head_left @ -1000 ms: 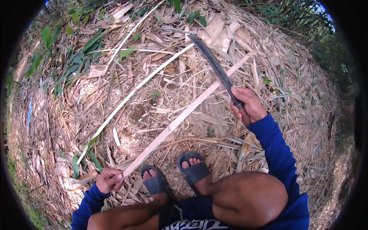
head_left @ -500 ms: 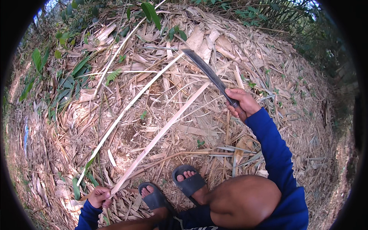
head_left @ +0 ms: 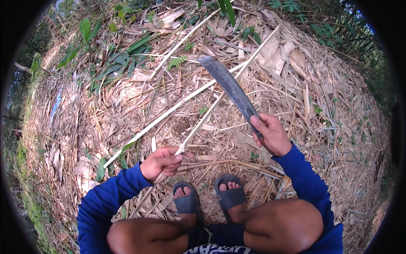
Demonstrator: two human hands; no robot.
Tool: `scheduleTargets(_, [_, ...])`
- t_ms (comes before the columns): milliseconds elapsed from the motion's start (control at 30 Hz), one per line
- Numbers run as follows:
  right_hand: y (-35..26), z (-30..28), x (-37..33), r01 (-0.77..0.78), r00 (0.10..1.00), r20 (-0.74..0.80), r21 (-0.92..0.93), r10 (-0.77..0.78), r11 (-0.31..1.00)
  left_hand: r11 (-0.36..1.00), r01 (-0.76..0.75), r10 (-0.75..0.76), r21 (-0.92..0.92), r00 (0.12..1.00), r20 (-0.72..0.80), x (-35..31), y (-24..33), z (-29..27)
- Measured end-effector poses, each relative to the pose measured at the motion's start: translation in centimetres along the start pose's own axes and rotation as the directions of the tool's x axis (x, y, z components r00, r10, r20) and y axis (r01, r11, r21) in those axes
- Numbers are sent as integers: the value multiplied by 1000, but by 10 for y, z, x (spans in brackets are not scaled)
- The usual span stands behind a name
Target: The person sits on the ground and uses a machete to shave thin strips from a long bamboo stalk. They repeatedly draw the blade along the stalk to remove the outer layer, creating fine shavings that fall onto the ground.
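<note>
My right hand point(head_left: 274, 134) is wrapped round the grip end of a machete point(head_left: 229, 86), its dark, slightly curved blade slanting up and to the left. In front of my left shin, my left hand point(head_left: 164, 163) pinches a long pale bamboo strip point(head_left: 198, 125). The strip runs away from me to the upper right, and the blade crosses over it in the picture; whether they touch I cannot tell. Its tail shows below my left hand. Another pale strip point(head_left: 169, 111) lies to the left, its far end meeting the held one beyond the blade.
Dry sheaths and shavings point(head_left: 114, 114) cover the sloping ground. A third thin strip point(head_left: 182, 40) lies farther off. Green leaves point(head_left: 122, 59) grow at the far left, brush point(head_left: 359, 46) at the far right. My sandalled feet point(head_left: 230, 195) are close below the hands.
My left hand has moved up and right along the strip, away from its near end. The machete now slants more steeply, its blade face showing broader. My view has shifted left.
</note>
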State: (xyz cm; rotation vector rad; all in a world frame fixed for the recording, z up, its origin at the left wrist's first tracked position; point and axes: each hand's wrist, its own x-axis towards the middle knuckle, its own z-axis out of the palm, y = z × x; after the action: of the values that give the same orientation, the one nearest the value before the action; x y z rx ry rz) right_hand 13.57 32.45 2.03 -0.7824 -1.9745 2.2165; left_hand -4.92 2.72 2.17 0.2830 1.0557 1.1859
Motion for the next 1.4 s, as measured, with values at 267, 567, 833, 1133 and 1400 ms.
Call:
scheduleTargets(267, [-14, 86, -41, 48, 960, 280, -240, 22, 970, 921, -127, 173, 369, 980, -94, 25, -1, 41])
scheduleTargets(567, [-9, 80, -45, -130, 937, 317, -77, 148, 989, 419, -384, 558, 823, 824, 100, 28, -3, 57])
scheduleTargets(833, [2, 75, -44, -52, 958, 275, -112, 81, 992, 418, -294, 468, 860, 881, 73, 18, 1, 59])
scheduleTargets(1133, [-5, 13, -15, -103, 992, -44, 241, 117, 965, 464, -163, 338, 871, 941, -4, -5, -10, 56])
scheduleTargets(1400, [2, 60, -40, -169, 932, 299, -144, 206, 975, 551, -208, 328, 808, 944, 19, 2, -10, 57])
